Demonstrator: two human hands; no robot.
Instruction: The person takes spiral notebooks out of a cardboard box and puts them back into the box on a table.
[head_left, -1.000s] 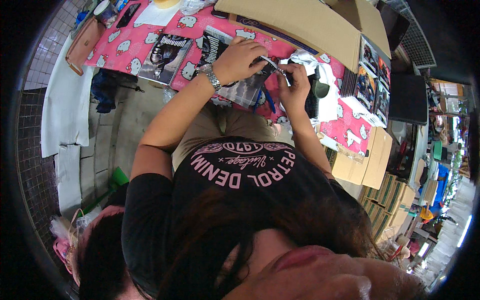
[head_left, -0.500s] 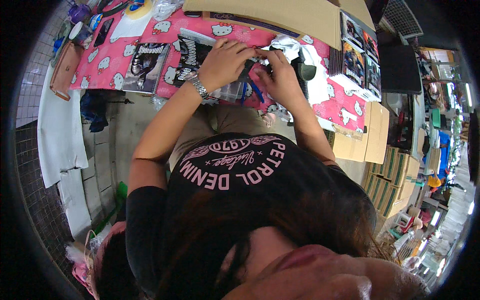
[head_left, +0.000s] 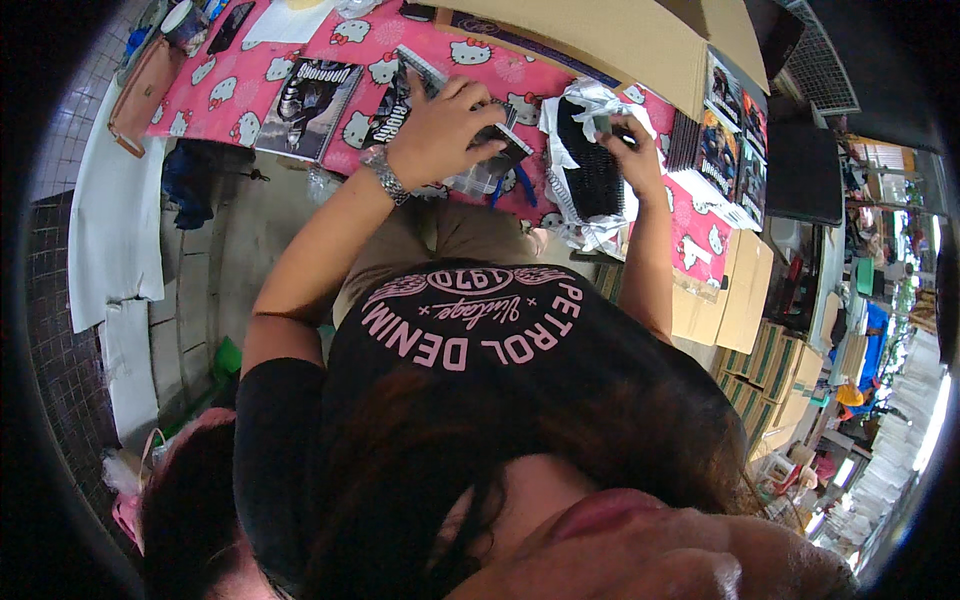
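Note:
My left hand (head_left: 430,135), with a metal watch at its wrist, rests fingers apart over a dark-covered notebook (head_left: 515,148). Another dark-covered notebook (head_left: 392,110) lies partly beneath that hand. My right hand (head_left: 637,160) pinches a small dark greenish piece (head_left: 603,125), whose kind I cannot make out. Under and beside its fingers lies a bundle of black binding coils (head_left: 592,178) in crumpled white paper (head_left: 560,125). A blue-handled tool (head_left: 527,185) and a clear plastic case (head_left: 472,182) sit at the table's near edge, below my left hand.
On the pink patterned tablecloth (head_left: 220,93) lies a notebook (head_left: 308,108) to the left. A brown pouch (head_left: 145,95) and a phone (head_left: 231,27) are farther left. An open cardboard box (head_left: 580,40) stands at the back. Stacked notebooks (head_left: 718,150) are at the right.
My right hand has moved right, away from my left hand, and now pinches the greenish piece over the coils. The left hand stays over the notebooks, its fingers more spread.

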